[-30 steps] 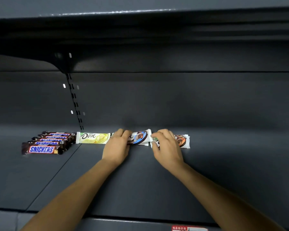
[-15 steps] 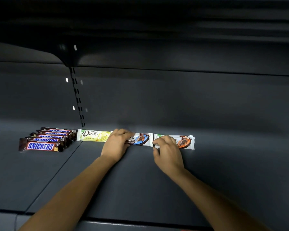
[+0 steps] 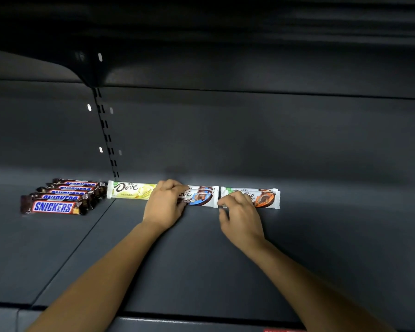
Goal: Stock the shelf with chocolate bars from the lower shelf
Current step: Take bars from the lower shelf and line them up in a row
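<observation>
Right hand (image 3: 240, 216) eased back to orange Dove bar (image 3: 265, 198) end, curled, grip unclear; left hand (image 3: 163, 207) pinches blue Dove bar (image 3: 201, 196); I read row-straightening.

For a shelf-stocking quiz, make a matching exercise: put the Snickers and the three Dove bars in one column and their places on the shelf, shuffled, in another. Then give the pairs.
Things:
1. Snickers bars
2. yellow Dove
3. blue Dove
4. orange Dove

Places:
A. right end of the row
B. between two other Dove bars
C. grouped at the far left
D. directly right of the Snickers bars

Pairs: 1-C, 2-D, 3-B, 4-A.
</observation>
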The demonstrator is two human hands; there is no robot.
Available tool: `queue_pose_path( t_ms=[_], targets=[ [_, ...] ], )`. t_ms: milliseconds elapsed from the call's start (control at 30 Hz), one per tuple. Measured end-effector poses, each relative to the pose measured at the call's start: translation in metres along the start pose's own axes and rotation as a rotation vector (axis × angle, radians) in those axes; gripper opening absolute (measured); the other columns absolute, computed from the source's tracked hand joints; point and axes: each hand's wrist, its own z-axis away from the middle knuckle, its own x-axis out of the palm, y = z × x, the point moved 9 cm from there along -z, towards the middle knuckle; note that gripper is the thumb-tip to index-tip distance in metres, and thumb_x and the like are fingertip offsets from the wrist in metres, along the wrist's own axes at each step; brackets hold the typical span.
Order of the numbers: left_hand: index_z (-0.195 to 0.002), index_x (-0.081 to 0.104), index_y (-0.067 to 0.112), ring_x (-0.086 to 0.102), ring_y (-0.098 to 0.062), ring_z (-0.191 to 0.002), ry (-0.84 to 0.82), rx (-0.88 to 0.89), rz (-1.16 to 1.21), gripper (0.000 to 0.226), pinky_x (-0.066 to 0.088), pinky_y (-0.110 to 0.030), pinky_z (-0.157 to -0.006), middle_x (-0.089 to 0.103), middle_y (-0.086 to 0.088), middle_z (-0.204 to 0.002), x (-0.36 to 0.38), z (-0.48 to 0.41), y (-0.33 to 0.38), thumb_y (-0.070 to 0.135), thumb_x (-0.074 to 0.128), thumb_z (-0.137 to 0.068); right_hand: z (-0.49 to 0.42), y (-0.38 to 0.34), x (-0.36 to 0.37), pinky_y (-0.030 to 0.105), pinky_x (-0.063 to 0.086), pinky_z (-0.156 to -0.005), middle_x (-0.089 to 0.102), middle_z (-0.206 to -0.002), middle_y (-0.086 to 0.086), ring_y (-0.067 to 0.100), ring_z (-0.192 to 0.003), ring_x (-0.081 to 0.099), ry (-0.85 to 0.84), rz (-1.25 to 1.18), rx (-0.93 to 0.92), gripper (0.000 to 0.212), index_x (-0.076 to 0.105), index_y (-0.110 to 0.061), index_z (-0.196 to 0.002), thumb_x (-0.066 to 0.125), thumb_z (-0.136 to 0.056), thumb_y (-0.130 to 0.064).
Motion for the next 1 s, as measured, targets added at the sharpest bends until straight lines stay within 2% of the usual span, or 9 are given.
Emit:
queue_pose_path(
  t_ms=[167, 333, 500, 667, 833, 1000],
  targets=[
    [-0.117, 0.064, 0.015, 0.05, -0.025, -0.104, -0.006, -0.005, -0.02, 0.038, 0.039, -0.028, -0.091, 0.06, -0.001, -0.112, 0.001, 0.001, 0.003, 0.014, 0.067, -0.08, 0.001, -0.001, 0.002, 0.033, 0.049, -0.074, 0.059, -0.084, 0.006, 0.028, -0.081, 0.056, -0.018, -0.001, -0.01, 0.012, 0.065, -0.01, -0.08, 0.066, -0.07, -0.003],
    [-0.127, 0.056, 0.016, 0.047, -0.027, -0.11, -0.059, -0.036, -0.097, 0.045, 0.039, -0.032, -0.096, 0.055, -0.004, -0.119, -0.001, 0.002, 0.014, 0.019, 0.063, -0.083, 0.001, -0.002, 0.004, 0.036, 0.051, -0.076, 0.06, -0.085, 0.006, 0.029, -0.083, 0.057, -0.053, 0.012, -0.005, 0.011, 0.066, -0.01, -0.082, 0.065, -0.072, -0.006],
    [-0.127, 0.054, 0.022, 0.044, -0.025, -0.112, -0.068, -0.037, -0.211, 0.042, 0.039, -0.034, -0.096, 0.053, -0.001, -0.125, -0.012, 0.005, 0.039, 0.028, 0.055, -0.085, -0.002, -0.004, 0.002, 0.038, 0.044, -0.087, 0.063, -0.103, 0.004, 0.028, -0.1, 0.052, -0.131, 0.078, 0.005, 0.019, 0.066, -0.012, -0.099, 0.059, -0.082, -0.018],
    [-0.127, 0.054, 0.024, 0.042, -0.024, -0.115, -0.049, 0.002, -0.238, 0.043, 0.039, -0.034, -0.093, 0.051, 0.003, -0.127, -0.028, 0.024, 0.07, 0.029, 0.053, -0.085, 0.003, -0.013, -0.02, 0.039, 0.044, -0.088, 0.064, -0.103, 0.006, 0.031, -0.1, 0.053, -0.079, 0.068, -0.005, 0.021, 0.067, -0.013, -0.099, 0.061, -0.08, -0.02],
    [-0.128, 0.053, 0.023, 0.044, -0.025, -0.118, -0.175, 0.042, -0.262, 0.042, 0.041, -0.035, -0.095, 0.054, -0.001, -0.125, -0.034, 0.049, 0.101, 0.032, 0.052, -0.086, 0.021, -0.023, -0.035, 0.033, 0.036, -0.098, 0.058, -0.117, 0.001, 0.023, -0.114, 0.045, -0.212, 0.146, 0.017, 0.027, 0.062, -0.021, -0.112, 0.053, -0.088, -0.029],
    [-0.119, 0.059, 0.025, 0.055, -0.028, -0.11, -0.267, 0.08, -0.184, 0.035, 0.049, -0.036, -0.086, 0.061, -0.007, -0.119, -0.046, 0.08, 0.125, 0.033, 0.054, -0.085, 0.049, -0.04, -0.064, 0.031, 0.041, -0.087, 0.06, -0.112, 0.003, 0.024, -0.109, 0.05, -0.277, 0.172, 0.068, 0.023, 0.062, -0.02, -0.106, 0.051, -0.087, -0.027]
  ],
)
